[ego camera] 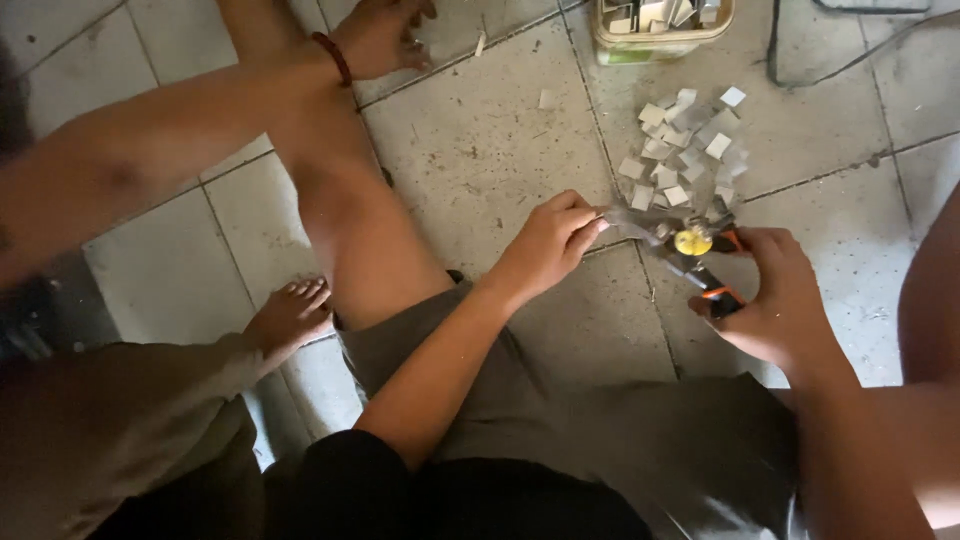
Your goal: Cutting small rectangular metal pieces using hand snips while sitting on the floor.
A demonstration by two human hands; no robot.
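Two hands work low over a pale tiled floor (pixel 480 150), where a person sits with knees spread so the cutting happens in the open space between the legs. To the left, a co-worker's arm (pixel 150 140) stretches across the frame, its hand (pixel 378 35) closed near a small scrap by a grout line, a red band at the wrist. Directly ahead lies a loose heap of small grey squares (pixel 685 145), apparently piled where cut pieces drop, just beyond the blades; a clear tub (pixel 662 25) of similar pieces stands at the top edge. The right hand (pixel 780 300) is wrapped around the orange-and-black handles of metal snips (pixel 700 255), yellow at the pivot, jaws pointing left. The left hand (pixel 550 240) pinches a narrow grey strip (pixel 625 215) between thumb and fingers, feeding its end into the blades. The strip looks thin, flat and dull, matching the squares in colour.
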